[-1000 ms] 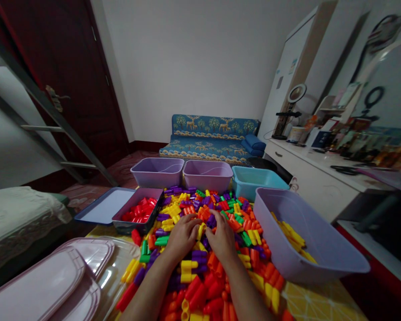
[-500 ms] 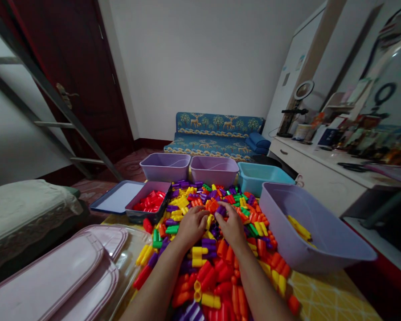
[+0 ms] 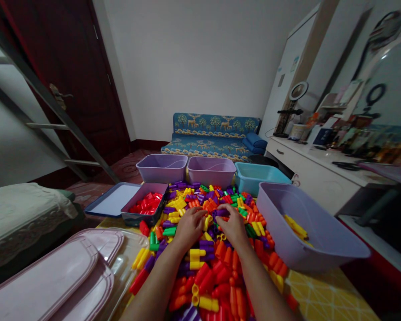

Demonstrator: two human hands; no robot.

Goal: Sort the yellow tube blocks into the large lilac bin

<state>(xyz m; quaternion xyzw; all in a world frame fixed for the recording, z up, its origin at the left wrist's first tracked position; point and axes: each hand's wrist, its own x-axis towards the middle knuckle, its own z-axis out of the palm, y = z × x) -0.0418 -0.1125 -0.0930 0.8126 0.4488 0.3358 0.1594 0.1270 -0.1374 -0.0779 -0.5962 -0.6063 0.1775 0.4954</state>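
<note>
A wide pile of red, yellow, purple, green and orange plastic pieces [image 3: 207,278] covers the middle of the table. My left hand [image 3: 190,226] is over the pile with its fingers curled beside yellow and orange pieces; whether it grips one cannot be made out. To its right, my right hand [image 3: 233,225] has thumb and fingers closed around a purple piece [image 3: 222,213]. The two hands are a short gap apart. A dark-rimmed box [image 3: 128,216] at the left holds red pieces. Yellow pieces [image 3: 296,228] lie in the large lilac bin [image 3: 321,254] at the right.
Two lilac bins [image 3: 162,168] [image 3: 211,171] and a turquoise bin [image 3: 262,179] line the far edge. A white tray-like lid [image 3: 115,199] and pink lids [image 3: 50,278] lie left. Beyond are a blue sofa [image 3: 214,142] and a cluttered dresser [image 3: 321,166].
The view has shifted slightly, moving the scene left. My right hand's fingers have changed pose around the purple piece, and the gap between my hands looks slightly wider.
</note>
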